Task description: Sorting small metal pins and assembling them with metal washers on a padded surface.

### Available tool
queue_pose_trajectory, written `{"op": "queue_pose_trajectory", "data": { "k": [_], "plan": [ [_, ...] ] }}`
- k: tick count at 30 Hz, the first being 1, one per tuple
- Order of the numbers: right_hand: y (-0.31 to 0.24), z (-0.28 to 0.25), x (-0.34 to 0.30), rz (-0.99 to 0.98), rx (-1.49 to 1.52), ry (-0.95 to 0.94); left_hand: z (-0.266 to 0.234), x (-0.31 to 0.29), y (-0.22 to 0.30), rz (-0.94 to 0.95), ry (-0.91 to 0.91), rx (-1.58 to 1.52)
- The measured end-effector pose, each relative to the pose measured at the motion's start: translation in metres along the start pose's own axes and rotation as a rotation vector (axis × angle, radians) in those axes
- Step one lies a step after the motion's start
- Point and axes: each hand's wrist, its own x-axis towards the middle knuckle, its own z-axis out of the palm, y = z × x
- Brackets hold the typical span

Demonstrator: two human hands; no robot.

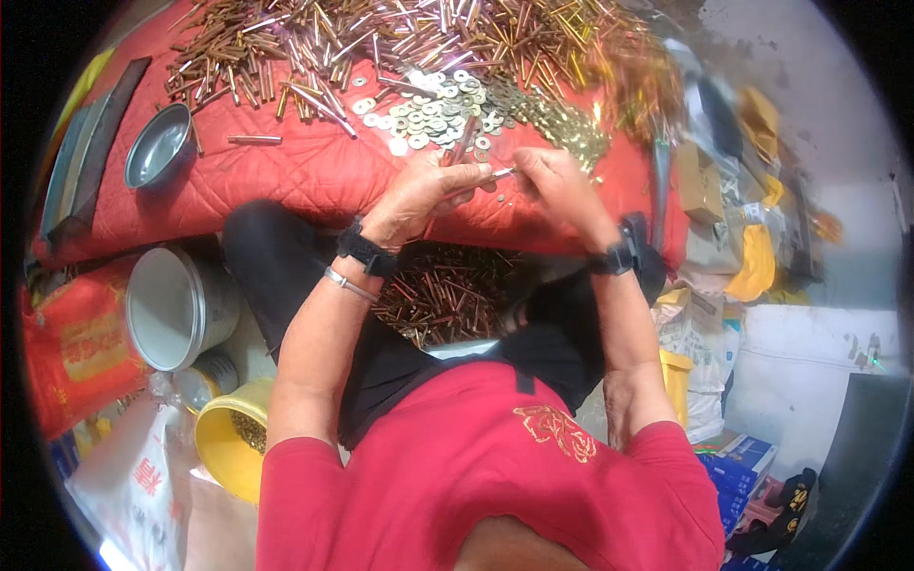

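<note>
Grips a coppery rod (465,141) in the left hand (433,190), clasped between thumb and fingers, with its far end leaning up toward the loose washers (428,122). Holds the right hand (562,186) just to the right, with fingers curled in at a thin silvery piece (502,174) between both hands; cannot tell, through the blur, whether pinching it or merely touching. Works over the near edge of a red quilted cover (295,186), nearer than the washers and than the small brassy pieces (562,124) farther right. Seems partway through a single piece, judging by the hands' closeness, with plenty left to handle: shows a broad heap of rods (276,57) across the far side, loose washers and brassy pieces in quantity, and a lone rod (254,140) at left, near a metal bowl (160,147). Shows also a mass of rods (443,295) lower down, between the knees, and a yellow bucket (221,447) at near left with small bits inside; cannot tell from here whether finished or still to be worked.
</note>
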Motion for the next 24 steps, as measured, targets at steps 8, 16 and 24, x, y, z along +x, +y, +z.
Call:
{"op": "queue_pose_trajectory", "data": {
  "k": [8, 16, 24],
  "plan": [
    [-0.006, 0.025, 0.01, -0.35, -0.002, 0.309, 0.0, 0.006, -0.009, 0.033, 0.051, -0.091],
    [-0.003, 0.023, 0.01, -0.371, 0.019, 0.356, 0.0, 0.005, -0.007, 0.009, 0.057, -0.125],
    [-0.001, 0.029, 0.007, -0.421, 0.011, 0.389, -0.006, 0.007, -0.011, -0.026, 0.026, -0.152]
  ]
}}
